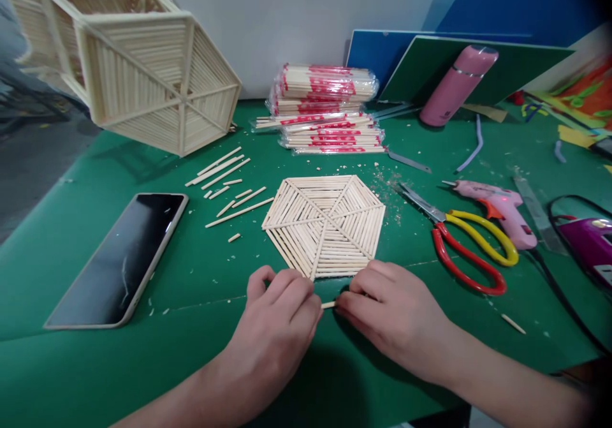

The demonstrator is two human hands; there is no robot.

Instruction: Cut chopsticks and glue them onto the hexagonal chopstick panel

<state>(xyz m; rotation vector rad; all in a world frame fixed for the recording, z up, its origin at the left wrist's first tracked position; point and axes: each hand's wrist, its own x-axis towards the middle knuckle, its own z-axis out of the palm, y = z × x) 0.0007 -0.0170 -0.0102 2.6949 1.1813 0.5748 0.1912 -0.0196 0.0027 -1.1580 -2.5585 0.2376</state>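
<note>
A short wooden stick (328,305) spans the gap between my two hands, just in front of a flat hexagonal panel (329,217) built from rows of such sticks. My left hand (282,319) is closed on the stick's left end, near the panel's front left corner. Pinched in the fingers of my right hand (392,316) is its other end, by the panel's front right corner. The fingertips partly hide both ends. Left of the panel lie several loose cut sticks (220,171) of different lengths.
A larger stick-built hexagonal structure (143,77) stands back left, above a phone (119,262). Wrapped stick bundles (329,109) lie at the back, with a pink bottle (456,87) to their right. Scissors (473,243) and a pink glue gun (502,208) with a cord lie right.
</note>
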